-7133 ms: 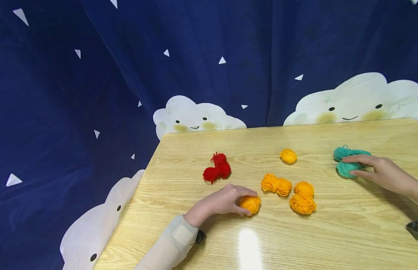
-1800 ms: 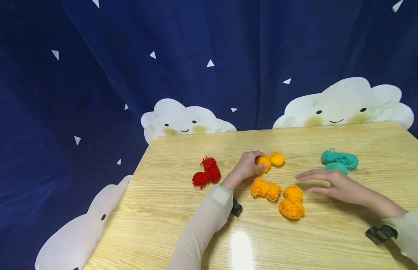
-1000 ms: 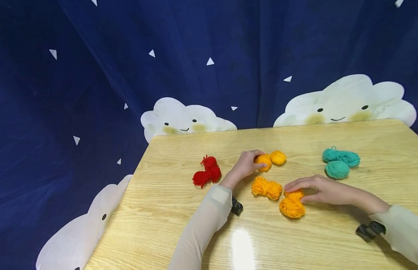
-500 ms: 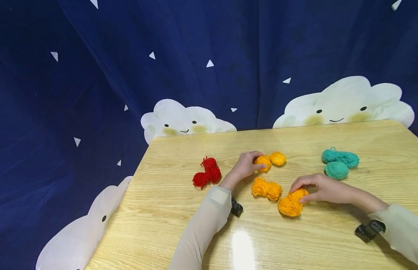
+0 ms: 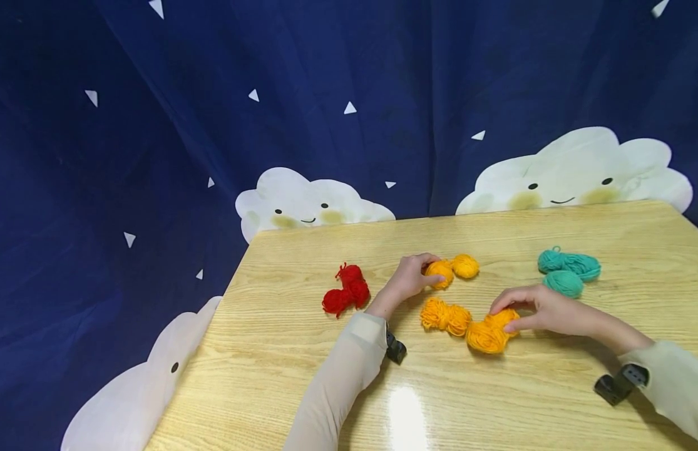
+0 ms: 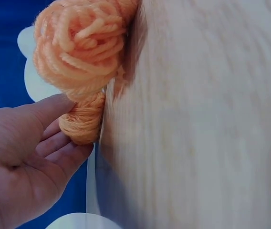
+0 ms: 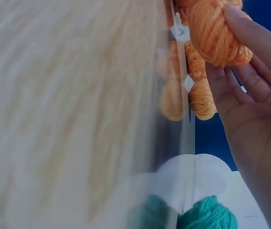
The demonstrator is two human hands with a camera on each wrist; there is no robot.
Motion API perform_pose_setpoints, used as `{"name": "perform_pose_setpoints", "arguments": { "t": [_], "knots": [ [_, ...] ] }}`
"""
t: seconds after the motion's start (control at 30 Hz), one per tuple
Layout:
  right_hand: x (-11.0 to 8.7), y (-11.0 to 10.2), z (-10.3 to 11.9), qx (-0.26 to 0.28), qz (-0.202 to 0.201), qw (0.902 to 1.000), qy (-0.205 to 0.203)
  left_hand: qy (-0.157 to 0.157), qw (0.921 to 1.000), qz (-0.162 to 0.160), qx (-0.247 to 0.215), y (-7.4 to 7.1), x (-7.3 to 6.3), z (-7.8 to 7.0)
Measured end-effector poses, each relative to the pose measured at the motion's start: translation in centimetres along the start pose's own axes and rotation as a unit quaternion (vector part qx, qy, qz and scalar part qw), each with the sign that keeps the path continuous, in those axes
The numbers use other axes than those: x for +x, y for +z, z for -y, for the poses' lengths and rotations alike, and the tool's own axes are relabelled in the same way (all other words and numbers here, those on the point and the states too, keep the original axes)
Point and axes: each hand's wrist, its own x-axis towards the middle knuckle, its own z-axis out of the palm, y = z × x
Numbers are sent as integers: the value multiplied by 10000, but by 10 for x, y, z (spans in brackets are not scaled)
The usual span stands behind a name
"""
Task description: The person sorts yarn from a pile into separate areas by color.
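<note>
My left hand [image 5: 407, 279] grips an orange ball of yarn [image 5: 440, 274] at the back of the table, its thumb and fingers curled round it. A smaller orange yarn ball [image 5: 466, 266] sits right beside that one. With thumb and fingers my right hand [image 5: 551, 311] holds the far lobe of a two-lobed orange yarn bundle [image 5: 486, 337]; in the right wrist view this yarn [image 7: 216, 36] sits in the finger grasp. Its left side meets another tied orange bundle [image 5: 446, 316]. That bundle [image 6: 78, 47] looms large in the left wrist view, partly covering the gripped ball [image 6: 82, 124].
Red yarn [image 5: 349, 291] lies left of my left hand. Behind my right hand are a teal yarn skein [image 5: 576, 263] and a teal ball [image 5: 564, 284]. A blue curtain [image 5: 337, 62] with white clouds borders the wooden table [image 5: 303, 351] at the back and left.
My left hand carried its orange ball from the front to beside the small one. My right hand left the teal yarn, gripped the orange bundle and turned it against the neighbouring bundle.
</note>
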Motion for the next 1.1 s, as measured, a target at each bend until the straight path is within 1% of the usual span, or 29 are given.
{"name": "perform_pose_setpoints", "arguments": {
  "t": [0.13,0.3,0.4,0.6,0.7,0.9,1.1],
  "knots": [
    [1,-1,-2,-81,-87,9999,8,7,10000,23,-36,-1,-1,1],
    [3,-3,-2,-180,-271,9994,116,24,10000,10,-19,0,0,2],
    [4,-5,-3,-39,-349,9991,220,51,10000,11,-4,1,1,3],
    [3,-9,-6,210,-368,9982,417,111,9999,28,18,2,1,4],
    [3,-11,-8,160,-451,9978,454,115,9999,21,18,1,1,4],
    [5,-13,-11,67,-762,9956,545,105,9999,-4,-9,0,1,4],
    [11,-14,-14,-275,-1024,9904,889,75,10000,29,-58,0,1,4]
  ]
}}
